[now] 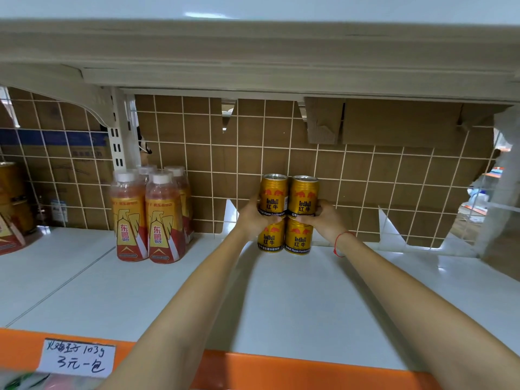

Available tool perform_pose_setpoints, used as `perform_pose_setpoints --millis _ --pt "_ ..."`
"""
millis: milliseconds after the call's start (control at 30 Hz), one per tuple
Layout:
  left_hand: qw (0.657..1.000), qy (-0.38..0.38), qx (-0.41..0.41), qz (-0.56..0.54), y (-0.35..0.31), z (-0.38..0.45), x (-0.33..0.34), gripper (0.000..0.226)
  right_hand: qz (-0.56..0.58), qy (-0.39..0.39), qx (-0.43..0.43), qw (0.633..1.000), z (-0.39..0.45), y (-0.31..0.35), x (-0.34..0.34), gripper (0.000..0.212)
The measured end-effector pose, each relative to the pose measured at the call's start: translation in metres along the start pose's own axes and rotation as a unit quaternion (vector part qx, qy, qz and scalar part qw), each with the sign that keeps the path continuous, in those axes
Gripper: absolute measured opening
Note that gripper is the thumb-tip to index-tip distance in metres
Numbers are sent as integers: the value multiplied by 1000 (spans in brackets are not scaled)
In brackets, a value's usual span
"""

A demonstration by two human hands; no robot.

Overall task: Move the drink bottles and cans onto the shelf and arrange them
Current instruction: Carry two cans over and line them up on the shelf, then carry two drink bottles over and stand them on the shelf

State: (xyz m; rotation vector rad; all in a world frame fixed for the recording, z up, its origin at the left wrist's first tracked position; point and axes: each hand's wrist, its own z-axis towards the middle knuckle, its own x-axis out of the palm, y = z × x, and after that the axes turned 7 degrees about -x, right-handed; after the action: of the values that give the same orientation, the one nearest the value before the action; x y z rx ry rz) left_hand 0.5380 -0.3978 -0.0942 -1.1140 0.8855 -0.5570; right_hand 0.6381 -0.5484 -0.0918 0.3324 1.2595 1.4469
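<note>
Partly hidden, left hand (251, 218) and right hand (327, 220) each grip an upper can (303, 197)

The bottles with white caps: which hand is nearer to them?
Left. The left hand grips the stacked cans on the side facing the bottles; the right hand grips their far side.

Bare shelf (295, 305) between bottles (152, 218), cans (287, 215)

The Red Bull cans (287, 213) were gold with red bulls and dark lettering. The Dongpeng bottles (150, 215) wore orange-and-red labels under white caps. The shelf (281, 299) was white — its front edge (309, 370) orange — behind it a cream wire grid (197, 153) over brown cardboard.
</note>
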Motion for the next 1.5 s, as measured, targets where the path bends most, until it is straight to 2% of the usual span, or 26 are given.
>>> perform_pose_setpoints --millis 400,633,900,1100,1200,1300,1400,1500 --pt "998 -20 -42 34 -14 -26 -18 68 -1 0 11 1000 -28 41 -12 59" --pt "996 -8 -17 83 -27 -73 -31 57 22 20 26 999 -63 78 -15 47" --pt "979 -26 -29 200 -34 -112 -62 93 -28 61 28 997 -106 109 -19 54" --pt "961 -66 -34 267 -44 -163 -83 84 -54 117 12 992 -141 127 -19 56" --pt "957 -90 -45 273 -37 -188 -95 86 -89 149 -1 985 -153 135 -12 70" --pt "953 -97 -75 276 -31 -217 -117 87 -113 167 -3 979 -164 149 5 70" --pt "956 -158 -113 219 -31 -245 -149 87 -106 182 -24 977 -171 167 32 70" --pt "952 -203 -137 183 -31 -267 -188 78 -99 208 -48 972 -175 194 63 71"
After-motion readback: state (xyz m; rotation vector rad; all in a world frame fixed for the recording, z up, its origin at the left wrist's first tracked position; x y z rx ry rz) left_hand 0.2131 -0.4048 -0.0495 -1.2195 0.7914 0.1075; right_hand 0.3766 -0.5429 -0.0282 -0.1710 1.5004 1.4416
